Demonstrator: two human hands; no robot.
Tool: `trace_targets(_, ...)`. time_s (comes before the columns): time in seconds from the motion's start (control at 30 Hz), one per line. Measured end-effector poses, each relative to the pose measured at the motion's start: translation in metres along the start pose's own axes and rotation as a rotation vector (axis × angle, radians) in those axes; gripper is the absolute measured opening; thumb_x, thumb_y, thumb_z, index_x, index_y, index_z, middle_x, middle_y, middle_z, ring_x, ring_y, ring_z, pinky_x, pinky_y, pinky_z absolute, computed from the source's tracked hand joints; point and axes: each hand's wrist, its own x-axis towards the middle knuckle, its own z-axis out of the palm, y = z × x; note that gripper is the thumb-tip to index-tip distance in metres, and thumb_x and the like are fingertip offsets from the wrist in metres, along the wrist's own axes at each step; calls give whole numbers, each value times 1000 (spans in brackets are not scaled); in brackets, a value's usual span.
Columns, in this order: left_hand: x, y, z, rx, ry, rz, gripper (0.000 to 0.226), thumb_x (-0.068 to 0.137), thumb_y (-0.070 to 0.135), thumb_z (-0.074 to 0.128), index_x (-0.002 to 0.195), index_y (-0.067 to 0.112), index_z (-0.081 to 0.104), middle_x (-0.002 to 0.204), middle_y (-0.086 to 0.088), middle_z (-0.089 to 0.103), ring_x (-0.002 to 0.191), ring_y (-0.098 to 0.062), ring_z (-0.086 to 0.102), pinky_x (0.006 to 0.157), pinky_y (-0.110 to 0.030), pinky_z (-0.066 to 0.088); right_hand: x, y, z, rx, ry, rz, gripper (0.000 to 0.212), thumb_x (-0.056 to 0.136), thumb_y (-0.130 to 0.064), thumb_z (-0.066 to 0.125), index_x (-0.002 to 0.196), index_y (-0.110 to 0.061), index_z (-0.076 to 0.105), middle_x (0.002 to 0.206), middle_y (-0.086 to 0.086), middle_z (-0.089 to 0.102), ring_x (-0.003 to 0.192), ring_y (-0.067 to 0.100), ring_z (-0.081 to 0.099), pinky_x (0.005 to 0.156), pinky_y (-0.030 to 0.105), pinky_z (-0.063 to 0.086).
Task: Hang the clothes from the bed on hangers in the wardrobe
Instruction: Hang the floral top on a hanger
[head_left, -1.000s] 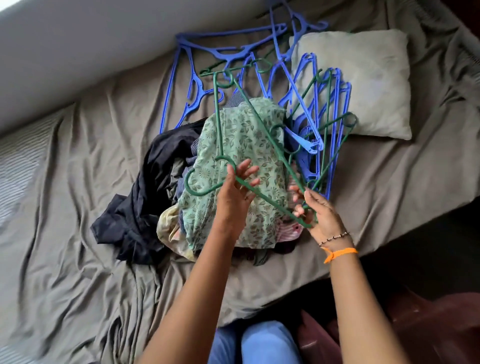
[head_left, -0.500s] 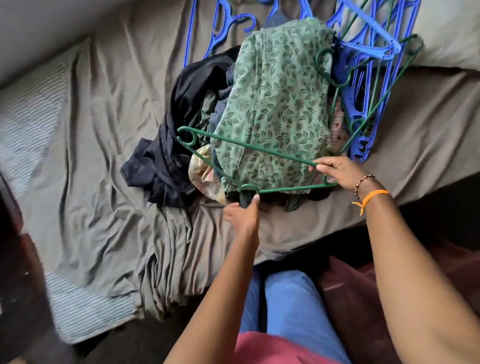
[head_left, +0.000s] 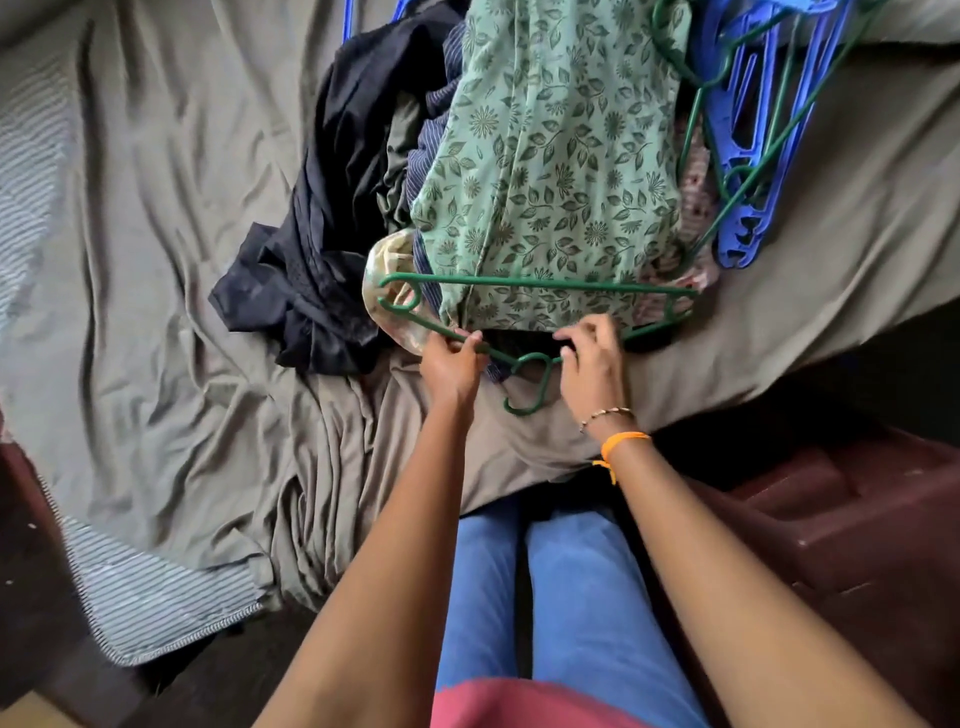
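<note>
Soft, even daylight falls on my bed sheet, leaving gentle shadows in its folds and no glare. The floor below the mattress edge sits in deep shade. The wide lens bends the edges outward, and fine detail looks slightly soft, most at the corners.

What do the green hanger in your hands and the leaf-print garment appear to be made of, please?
Green hanger: probably moulded plastic, judging by its thin uniform rods and dull sheen. Leaf-print garment: a light woven fabric, perhaps cotton, matte with soft creases.
</note>
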Motion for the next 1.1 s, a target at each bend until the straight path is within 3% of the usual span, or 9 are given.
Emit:
trace_targets(0.07,0,-8,-3,-6,-7,-19,21,90,7,61,74,16,50,76,-13,58,49,-8,59,50,-19,48,8,-7,22,210,-23,329,24,80,12,51,93,4,70,104,18,55,83,15,48,88,23,40)
trace_targets(0.17,-3,-17,-10,-32,-43,-33,21,91,5,60,75,14,49,73,-11,56,48,-8,57,50,-17,48,25,-33,26,1074,130,1006,17,89,8,50,100,4,62,89,9,58,98,21,56,95,25,42)
trace_targets(0.27,-10,-17,-14,-96,-97,-46,19,94,4,54,78,13,50,72,-11,54,53,-13,54,51,-16,49,37,-44,21,1425,302,1186,29,94,-1,50,122,3,52,113,13,56,122,26,47,103,33,38)
trace_targets(0.37,-13,-13,-16,-94,-127,-57,19,97,5,49,79,12,52,71,-10,56,47,-8,55,52,-15,51,39,-50,14,1479,304,1268,4,93,-10,55,96,-8,58,89,2,52,87,14,53,83,24,45)
trace_targets(0.47,-14,-8,-20,-77,-179,-34,21,97,4,47,78,10,53,72,-11,58,45,-5,57,53,-15,51,41,-57,7,1581,287,1235,12,92,-10,57,81,-10,55,81,5,55,74,18,54,85,33,49)
trace_targets(0.6,-17,4,-25,-108,-234,-20,21,99,6,45,80,11,54,75,-10,59,49,-7,57,55,-15,52,33,-74,-10,1730,172,1055,8,92,-8,53,97,-6,59,100,13,62,97,29,59,100,49,43)
trace_targets(0.87,-41,56,-11,-177,-274,57,17,90,8,60,97,-8,62,91,-18,67,79,-27,65,73,-37,56,-9,-120,-104,1700,8,838,16,91,-8,49,100,-10,62,83,7,73,71,19,71,53,27,57)
trace_targets(1.03,-68,114,6,-257,-346,203,14,89,-3,57,96,7,64,95,-9,69,85,-19,67,77,-35,58,-19,-150,-174,1668,-118,620,56,33,-16,94,85,-8,77,95,14,73,79,26,72,49,31,57)
trace_targets(1.1,-73,133,9,-293,-350,211,7,83,8,61,90,11,62,96,-11,67,91,-26,64,85,-43,54,-24,-160,-193,1615,-169,546,64,28,-20,96,89,-9,77,100,14,72,85,27,71,53,33,58)
